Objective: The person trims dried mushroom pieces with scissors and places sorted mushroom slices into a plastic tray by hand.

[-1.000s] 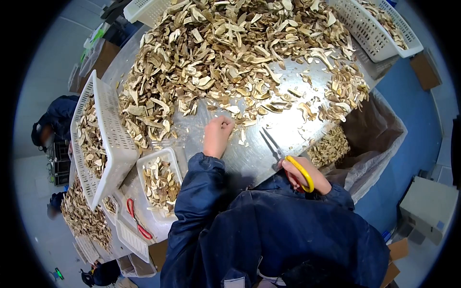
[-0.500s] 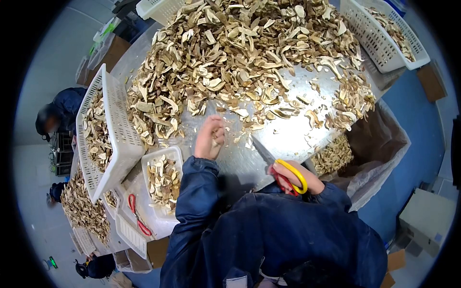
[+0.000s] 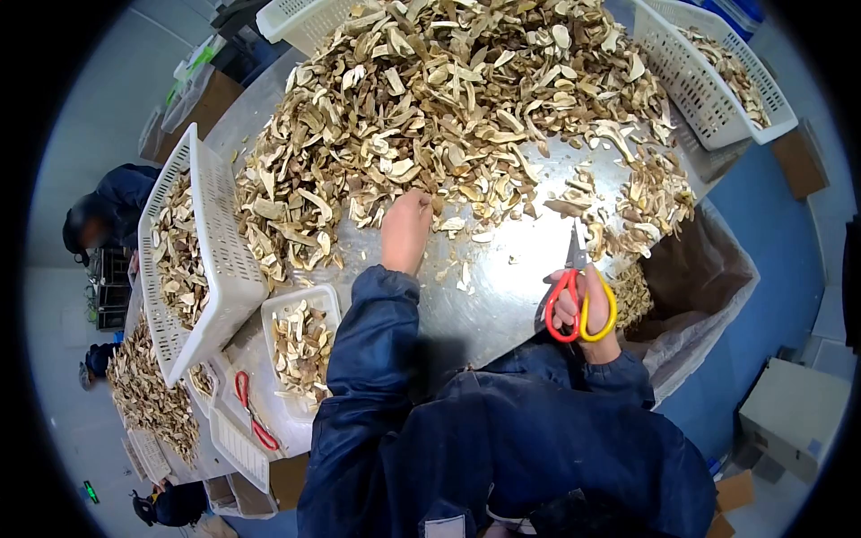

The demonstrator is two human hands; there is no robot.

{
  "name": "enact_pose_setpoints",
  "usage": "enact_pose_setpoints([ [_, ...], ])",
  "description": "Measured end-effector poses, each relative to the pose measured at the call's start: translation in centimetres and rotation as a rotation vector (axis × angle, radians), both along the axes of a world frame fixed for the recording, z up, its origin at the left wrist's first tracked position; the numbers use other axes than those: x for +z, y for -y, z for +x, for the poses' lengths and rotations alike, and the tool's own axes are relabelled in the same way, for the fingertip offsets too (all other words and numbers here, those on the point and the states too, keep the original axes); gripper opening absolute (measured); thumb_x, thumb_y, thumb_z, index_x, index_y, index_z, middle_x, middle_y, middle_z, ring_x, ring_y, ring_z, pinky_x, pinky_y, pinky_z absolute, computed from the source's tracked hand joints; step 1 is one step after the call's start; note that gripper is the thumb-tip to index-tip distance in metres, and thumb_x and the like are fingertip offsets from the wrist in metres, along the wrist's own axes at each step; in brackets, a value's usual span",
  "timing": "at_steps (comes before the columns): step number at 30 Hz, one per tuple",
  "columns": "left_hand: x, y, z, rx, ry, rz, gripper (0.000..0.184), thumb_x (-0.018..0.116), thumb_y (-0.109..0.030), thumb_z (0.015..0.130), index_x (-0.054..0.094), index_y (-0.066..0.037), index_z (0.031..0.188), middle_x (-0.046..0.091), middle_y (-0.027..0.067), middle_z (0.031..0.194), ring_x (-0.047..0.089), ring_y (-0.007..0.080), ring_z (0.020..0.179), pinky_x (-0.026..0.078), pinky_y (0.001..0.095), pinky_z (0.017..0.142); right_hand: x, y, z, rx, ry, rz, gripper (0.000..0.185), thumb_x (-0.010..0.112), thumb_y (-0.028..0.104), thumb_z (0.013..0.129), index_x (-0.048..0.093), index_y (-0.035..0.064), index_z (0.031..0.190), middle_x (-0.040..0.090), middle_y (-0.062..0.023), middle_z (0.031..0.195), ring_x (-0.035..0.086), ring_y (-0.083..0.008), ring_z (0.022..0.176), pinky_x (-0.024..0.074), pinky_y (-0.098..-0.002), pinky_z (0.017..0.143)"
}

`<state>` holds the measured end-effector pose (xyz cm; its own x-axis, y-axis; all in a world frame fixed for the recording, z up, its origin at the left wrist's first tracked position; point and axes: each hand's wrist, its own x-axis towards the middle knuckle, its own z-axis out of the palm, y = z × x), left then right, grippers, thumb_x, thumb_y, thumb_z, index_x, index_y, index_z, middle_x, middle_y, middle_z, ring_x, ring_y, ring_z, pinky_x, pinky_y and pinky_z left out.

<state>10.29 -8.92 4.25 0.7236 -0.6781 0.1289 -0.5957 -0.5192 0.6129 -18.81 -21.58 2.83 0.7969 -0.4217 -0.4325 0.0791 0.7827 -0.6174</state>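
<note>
My left hand (image 3: 408, 231) reaches to the front edge of a big heap of dried mushroom slices (image 3: 430, 99). Its fingers are bent together among the slices, and whatever they pinch is hidden. My right hand (image 3: 598, 309) grips scissors (image 3: 576, 249) with one red and one yellow handle loop. Their blades point away from me, slightly apart, with the tips close to a brown mushroom slice (image 3: 565, 207). Right of the blades lies a smaller group of slices (image 3: 655, 197).
At left stand a white perforated basket (image 3: 235, 242) and a clear tub (image 3: 334, 309) of slices. Red-handled scissors (image 3: 254, 412) lie beside the tub. A lined bin (image 3: 708, 269) sits off the table's right edge. Another basket (image 3: 691, 94) stands back right. Co-workers (image 3: 126, 202) are at far left.
My left hand has moved forward to the heap's edge and turned its back upward. My right hand has moved right and forward, swinging the scissors from pointing left to pointing away.
</note>
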Motion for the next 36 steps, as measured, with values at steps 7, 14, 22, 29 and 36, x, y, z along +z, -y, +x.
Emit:
enact_pose_setpoints([
  [7, -0.5, -4.2, -1.3, 0.021, -1.712, -0.791, 0.007, 0.054, -0.014, 0.092, 0.052, -0.008, 0.094, 0.049, -0.0033, 0.077, 0.045, 0.0084, 0.063, 0.035, 0.0190, 0.050, 1.2, -1.2, 1.5, 0.094, 0.031, -0.001, 0.061, 0.021, 0.049, 0.101, 0.053, -0.0028, 0.106, 0.039, 0.0001, 0.051, 0.038, -0.0119, 0.039, 0.0452, -0.0276, 0.042],
  [14, 1.4, -6.3, -2.7, 0.063, -1.748, -0.915, 0.014, 0.055, -0.014, 0.089, 0.054, -0.008, 0.102, 0.055, 0.0063, 0.096, 0.052, 0.0120, 0.077, 0.039, 0.0202, 0.050, 1.5, -3.0, 2.1, 0.263, 0.027, -0.057, 0.058, 0.024, 0.046, 0.102, 0.054, -0.0031, 0.106, 0.043, -0.0005, 0.051, 0.041, -0.0125, 0.039, 0.0433, -0.0270, 0.042],
  [22, 2.4, -2.4, -1.4, 0.052, -0.590, -0.239, 0.007, 0.065, -0.012, 0.084, 0.064, -0.005, 0.085, 0.062, 0.0040, 0.079, 0.060, 0.0146, 0.067, 0.046, 0.0277, 0.055, 1.7, -3.4, 1.8, 0.278, 0.082, -0.090, 0.057, 0.027, 0.044, 0.103, 0.055, -0.0044, 0.107, 0.043, -0.0003, 0.050, 0.042, -0.0114, 0.039, 0.0442, -0.0253, 0.042],
  [29, 1.5, -1.2, -1.4, -0.137, -0.040, 0.218, 0.015, 0.065, -0.010, 0.078, 0.065, -0.003, 0.091, 0.062, 0.0162, 0.098, 0.059, 0.0345, 0.092, 0.047, 0.0402, 0.081, 1.7, -3.3, 1.3, 0.264, 0.051, -0.091, 0.056, 0.026, 0.043, 0.103, 0.056, -0.0044, 0.107, 0.044, -0.0004, 0.050, 0.042, -0.0111, 0.040, 0.0438, -0.0251, 0.042],
  [36, 0.1, -5.0, -2.6, 0.035, -1.042, -0.275, 0.014, 0.061, -0.005, 0.084, 0.060, -0.008, 0.097, 0.059, 0.0029, 0.085, 0.050, 0.0070, 0.065, 0.037, 0.0215, 0.045, 1.4, -3.3, 1.5, 0.269, 0.063, -0.096, 0.056, 0.025, 0.043, 0.103, 0.056, -0.0044, 0.107, 0.044, -0.0008, 0.050, 0.042, -0.0111, 0.040, 0.0438, -0.0251, 0.042],
])
